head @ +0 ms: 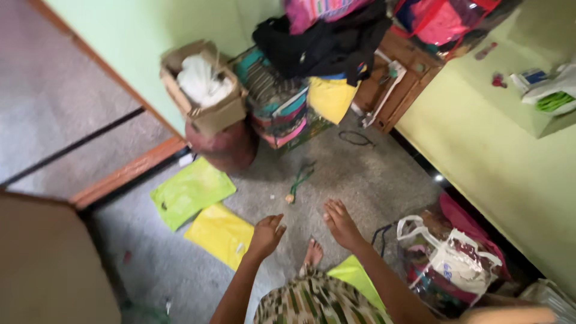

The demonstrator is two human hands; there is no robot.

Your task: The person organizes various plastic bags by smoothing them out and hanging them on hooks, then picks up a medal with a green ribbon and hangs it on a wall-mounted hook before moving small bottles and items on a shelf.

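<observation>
Grey speckled carpet point(360, 174) covers the floor of a small room with pale green walls point(480, 150), seen from the head camera looking steeply down.

Both of the person's hands hang empty above the carpet. The left hand point(266, 235) has its fingers loosely curled and grasps nothing; the right hand point(341, 223) is spread flat with fingers extended and is also empty. A bare foot point(312, 253) shows between them, above a green-and-cream patterned garment point(312, 303).

Nearest the left hand, just down and to its left, lies a flat yellow plastic bag point(221, 234), its long axis running diagonally from upper left to lower right. The left hand is clearly the nearer one. Beyond it lies a smooth lime-green plastic bag point(191, 191), also flat. A third yellow-green sheet point(355, 277) sits under the right forearm.

Ahead of both hands lies a thin green cord point(301, 177). Further back stand a cardboard box stuffed with white plastic point(204, 87) on a rounded brown clay pot point(225, 147), and a stack of colourful folded fabrics point(282, 108). A clear plastic bag with white handles point(450, 258) sits right.
</observation>
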